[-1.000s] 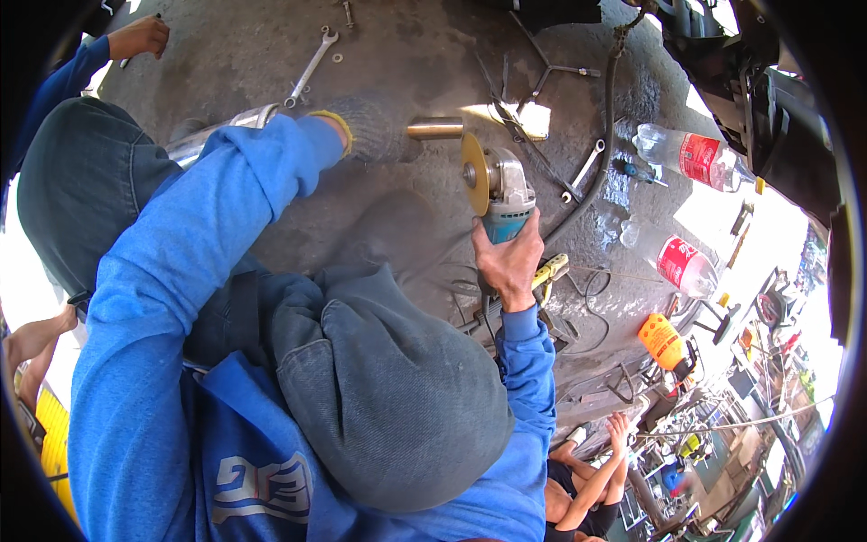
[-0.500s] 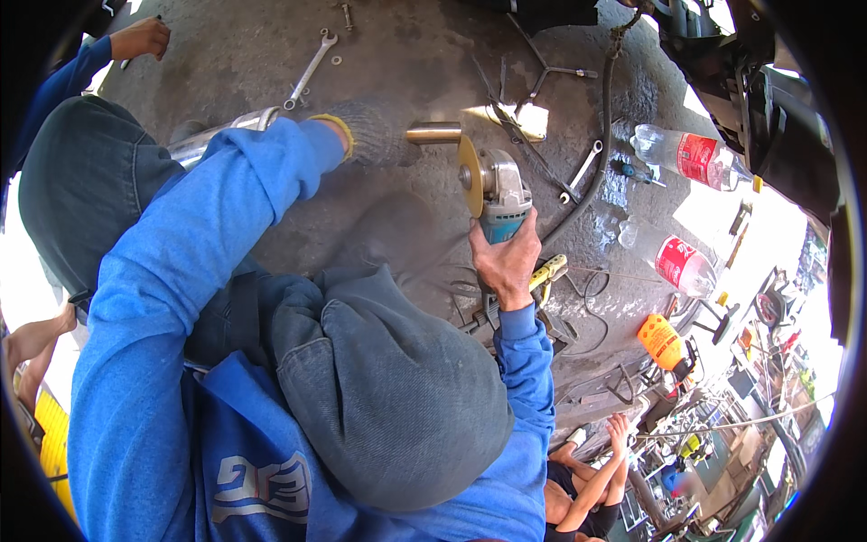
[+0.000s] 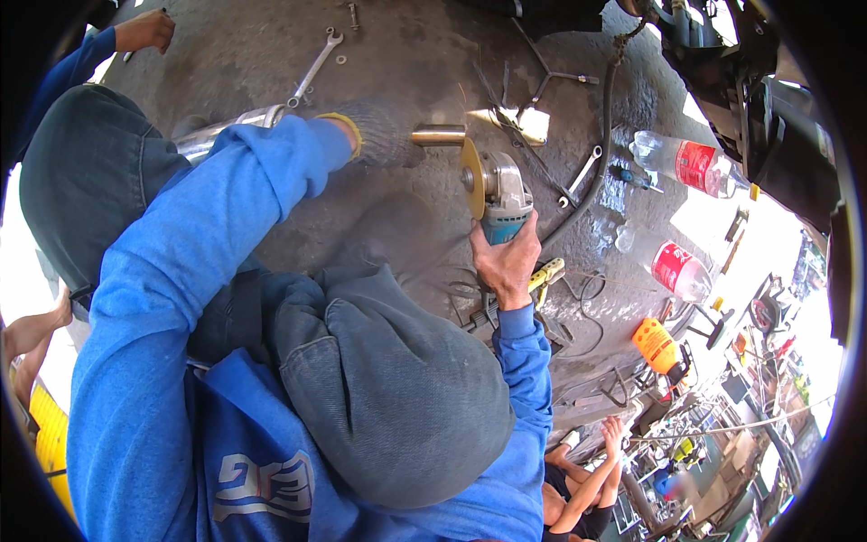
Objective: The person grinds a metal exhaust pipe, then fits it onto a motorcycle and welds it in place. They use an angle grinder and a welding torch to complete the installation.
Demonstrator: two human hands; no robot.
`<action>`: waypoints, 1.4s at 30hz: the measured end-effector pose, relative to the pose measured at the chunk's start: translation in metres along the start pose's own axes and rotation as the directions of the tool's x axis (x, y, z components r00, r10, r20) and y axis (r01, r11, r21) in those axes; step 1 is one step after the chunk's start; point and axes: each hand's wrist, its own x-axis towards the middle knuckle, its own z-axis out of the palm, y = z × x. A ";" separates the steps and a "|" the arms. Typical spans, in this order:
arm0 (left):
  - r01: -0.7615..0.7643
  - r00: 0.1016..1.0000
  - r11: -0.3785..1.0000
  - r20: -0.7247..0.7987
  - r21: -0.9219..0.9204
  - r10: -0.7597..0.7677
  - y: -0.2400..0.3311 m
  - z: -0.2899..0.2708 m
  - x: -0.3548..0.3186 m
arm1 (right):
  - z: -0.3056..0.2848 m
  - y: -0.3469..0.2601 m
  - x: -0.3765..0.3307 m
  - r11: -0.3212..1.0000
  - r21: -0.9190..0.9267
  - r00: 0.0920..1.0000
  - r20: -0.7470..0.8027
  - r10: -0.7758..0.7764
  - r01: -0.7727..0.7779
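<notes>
My left hand (image 3: 385, 134), in a grey knitted glove with a yellow cuff, is closed around a shiny metal tube (image 3: 440, 135). The tube's bare end sticks out to the right of the glove. Bare-skinned, my right hand (image 3: 508, 259) grips the teal body of an angle grinder (image 3: 502, 194). The grinder's yellowish disc (image 3: 472, 179) stands upright at the tube's right end, touching or very close to it; I cannot tell which. A silver pipe (image 3: 230, 126) shows left of my blue sleeve; whether it joins the held tube is hidden.
A combination wrench (image 3: 316, 69) lies at the far side, another wrench (image 3: 581, 176) beside a black hose (image 3: 603, 135). Two plastic bottles (image 3: 694, 165) and an orange bottle (image 3: 657, 346) are to the right. A Y-shaped wrench (image 3: 545, 72) lies far. A co-worker's hand (image 3: 144, 31) shows far left.
The view has shifted slightly. Both hands keep their holds, and the grinder's disc stays at the tube's end.
</notes>
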 end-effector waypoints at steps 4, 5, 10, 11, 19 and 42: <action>0.039 0.998 0.999 0.046 -0.013 -0.038 0.002 -0.002 -0.001 | 0.001 0.001 0.000 1.000 -0.009 1.000 0.006 0.023 -0.022; 0.029 0.999 1.000 0.035 -0.005 -0.028 0.002 -0.002 -0.001 | 0.001 0.002 0.001 1.000 -0.009 1.000 0.005 0.023 -0.023; -0.024 0.999 1.000 -0.021 -0.009 0.024 -0.002 0.002 0.001 | 0.003 0.003 0.001 1.000 0.013 1.000 0.011 0.026 -0.026; -0.016 1.000 1.000 -0.007 -0.020 0.015 -0.003 0.004 0.003 | 0.003 0.003 0.001 0.999 0.020 0.999 0.014 0.029 -0.029; 0.010 1.000 1.000 0.016 -0.018 -0.010 -0.010 0.011 0.011 | 0.006 0.000 0.002 0.999 0.016 0.999 -0.006 0.042 -0.042; 0.021 1.000 0.998 0.005 -0.055 -0.021 -0.008 0.008 0.006 | 0.017 -0.002 0.009 0.997 0.074 0.997 -0.070 0.013 -0.008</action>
